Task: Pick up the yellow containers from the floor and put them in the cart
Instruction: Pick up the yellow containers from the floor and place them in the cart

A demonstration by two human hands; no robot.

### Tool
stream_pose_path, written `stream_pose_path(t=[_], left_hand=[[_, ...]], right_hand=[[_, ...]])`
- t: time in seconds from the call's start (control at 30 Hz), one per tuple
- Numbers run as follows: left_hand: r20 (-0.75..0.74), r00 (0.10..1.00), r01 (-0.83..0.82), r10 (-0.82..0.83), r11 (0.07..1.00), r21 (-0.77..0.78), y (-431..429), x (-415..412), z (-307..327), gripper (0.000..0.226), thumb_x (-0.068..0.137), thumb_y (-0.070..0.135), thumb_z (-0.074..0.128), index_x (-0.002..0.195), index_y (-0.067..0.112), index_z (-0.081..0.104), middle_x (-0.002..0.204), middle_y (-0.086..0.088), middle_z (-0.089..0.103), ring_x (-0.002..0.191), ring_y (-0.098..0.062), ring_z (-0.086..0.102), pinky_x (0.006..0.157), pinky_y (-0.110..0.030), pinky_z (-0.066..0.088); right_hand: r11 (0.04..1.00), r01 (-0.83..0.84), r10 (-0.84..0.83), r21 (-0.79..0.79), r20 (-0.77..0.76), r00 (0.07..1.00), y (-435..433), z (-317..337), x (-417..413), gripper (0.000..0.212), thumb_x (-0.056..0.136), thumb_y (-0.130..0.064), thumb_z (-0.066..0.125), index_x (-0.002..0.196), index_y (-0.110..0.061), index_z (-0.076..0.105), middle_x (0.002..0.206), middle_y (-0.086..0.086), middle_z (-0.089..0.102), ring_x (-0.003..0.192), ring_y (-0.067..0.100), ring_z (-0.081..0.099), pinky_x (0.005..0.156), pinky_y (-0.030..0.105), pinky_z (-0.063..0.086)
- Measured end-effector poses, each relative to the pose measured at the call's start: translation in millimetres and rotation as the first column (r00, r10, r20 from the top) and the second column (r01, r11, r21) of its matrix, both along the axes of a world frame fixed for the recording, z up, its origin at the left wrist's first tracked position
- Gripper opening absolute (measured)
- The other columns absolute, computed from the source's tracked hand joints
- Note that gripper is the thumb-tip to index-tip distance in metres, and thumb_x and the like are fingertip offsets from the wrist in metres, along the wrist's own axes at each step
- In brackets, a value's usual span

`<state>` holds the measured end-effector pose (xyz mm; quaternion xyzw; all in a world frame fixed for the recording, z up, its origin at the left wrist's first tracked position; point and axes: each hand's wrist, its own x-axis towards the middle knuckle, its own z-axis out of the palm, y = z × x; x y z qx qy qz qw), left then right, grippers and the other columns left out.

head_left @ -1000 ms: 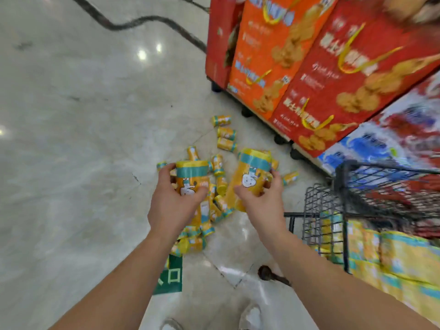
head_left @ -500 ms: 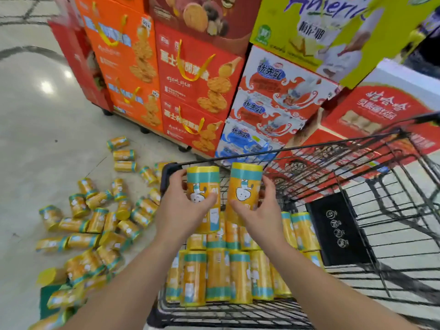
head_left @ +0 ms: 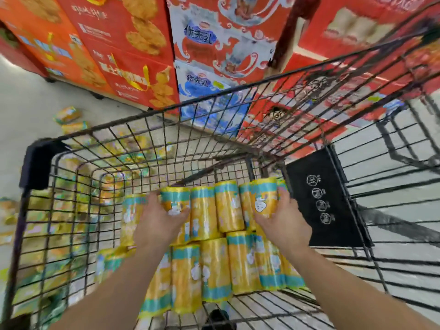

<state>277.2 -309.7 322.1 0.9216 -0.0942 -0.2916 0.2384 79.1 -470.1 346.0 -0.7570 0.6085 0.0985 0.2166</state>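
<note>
Both my hands reach down inside the black wire cart. My left hand grips one yellow container with a teal band, and my right hand grips another yellow container. Both cans are low over the stacked yellow containers that lie in rows on the cart's floor. More yellow containers lie scattered on the floor to the left, partly seen through the cart's mesh.
Red and orange snack boxes are stacked just beyond the cart. A black panel hangs on the cart's right inner wall. The pale glossy floor runs along the left.
My hands carried the two containers from above the floor pile over the cart's rim and down into the basket. They are now farther apart, near the stacked cans.
</note>
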Motion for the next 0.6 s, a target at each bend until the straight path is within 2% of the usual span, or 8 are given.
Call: stream_pose_path(t=[0.17, 0.23, 0.33, 0.43, 0.6], left_hand=[[-0.043, 0.999, 0.018, -0.017, 0.999, 0.028, 2.1, -2.8, -21.0, 0.064, 0.071, 0.052, 0.076, 0.115, 0.017, 0.048, 0.109, -0.009, 0.061, 0.099, -0.034, 0.060, 0.083, -0.048, 0.052], [-0.094, 0.995, 0.035, -0.034, 0.999, 0.005, 6.4, -0.1, -21.0, 0.069, 0.073, 0.053, 0.074, 0.126, 0.019, 0.046, 0.120, -0.009, 0.058, 0.104, -0.032, 0.060, 0.085, -0.047, 0.053], [-0.138, 0.990, 0.012, -0.015, 1.000, -0.024, 9.9, 6.0, -10.4, 0.084, 0.077, 0.048, 0.075, 0.143, 0.015, 0.037, 0.139, -0.013, 0.044, 0.119, -0.032, 0.053, 0.094, -0.044, 0.049], [-0.090, 0.996, 0.005, -0.012, 0.997, -0.078, 17.6, 15.8, 13.2, 0.079, 0.078, 0.046, 0.073, 0.142, 0.014, 0.039, 0.138, -0.011, 0.048, 0.122, -0.028, 0.051, 0.097, -0.041, 0.046], [0.085, 0.996, 0.020, -0.002, 0.977, -0.212, 42.5, 58.3, 84.7, 0.065, 0.081, 0.043, 0.071, 0.136, 0.018, 0.047, 0.123, -0.004, 0.056, 0.112, -0.022, 0.056, 0.092, -0.038, 0.047]], right_hand=[[0.995, -0.101, 0.100, -0.004, -0.102, 0.990, -4.1, -9.7, 6.8, 0.092, 0.078, -0.060, 0.060, 0.151, -0.027, 0.013, 0.140, 0.005, 0.038, 0.125, 0.029, 0.044, 0.080, 0.043, 0.048], [0.991, -0.134, 0.135, 0.018, -0.138, 0.981, -7.3, -7.2, 7.4, 0.095, 0.079, -0.061, 0.059, 0.152, -0.026, 0.010, 0.142, 0.005, 0.034, 0.128, 0.029, 0.040, 0.080, 0.042, 0.047], [0.990, -0.134, 0.139, 0.045, -0.150, 0.979, -8.3, 1.3, 12.5, 0.099, 0.078, -0.063, 0.061, 0.152, -0.024, 0.008, 0.142, 0.005, 0.033, 0.128, 0.029, 0.039, 0.082, 0.043, 0.047], [0.989, -0.145, 0.143, -0.003, -0.139, 0.980, -3.3, 19.7, 26.3, 0.108, 0.075, -0.071, 0.063, 0.152, -0.019, 0.008, 0.142, 0.006, 0.033, 0.130, 0.029, 0.037, 0.084, 0.045, 0.049], [0.964, -0.240, 0.243, -0.112, 0.005, 0.970, 20.6, 74.9, 82.2, 0.094, 0.083, -0.062, 0.062, 0.152, -0.015, 0.018, 0.145, 0.009, 0.034, 0.132, 0.030, 0.037, 0.091, 0.045, 0.047]])
